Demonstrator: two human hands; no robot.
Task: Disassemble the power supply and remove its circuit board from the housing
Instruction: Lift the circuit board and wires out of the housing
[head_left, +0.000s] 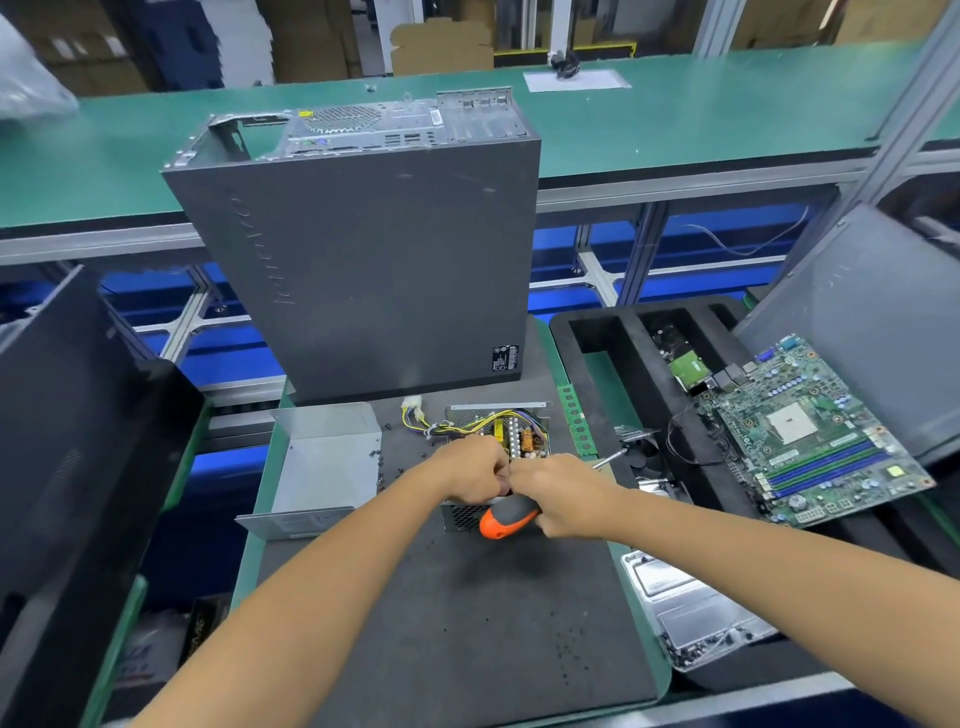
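The open power supply housing (467, 517) sits on the dark mat, its circuit board (522, 434) with yellow and black wires (457, 426) exposed inside. Its removed grey metal cover (327, 462) lies to the left. My left hand (470, 475) rests over the housing's near part, fingers curled, touching my right hand. My right hand (563, 493) grips an orange and black screwdriver (506, 517); the handle points toward me and the metal shaft (610, 458) sticks out to the right. What my left fingers pinch is hidden.
A grey computer tower (374, 249) stands upright just behind. Several small screws (382, 457) dot the mat (467, 623). A RAM stick (576, 421) lies right of the housing. A motherboard (810, 436) leans on a black foam tray (613, 332); a metal tray (691, 613) lies at right.
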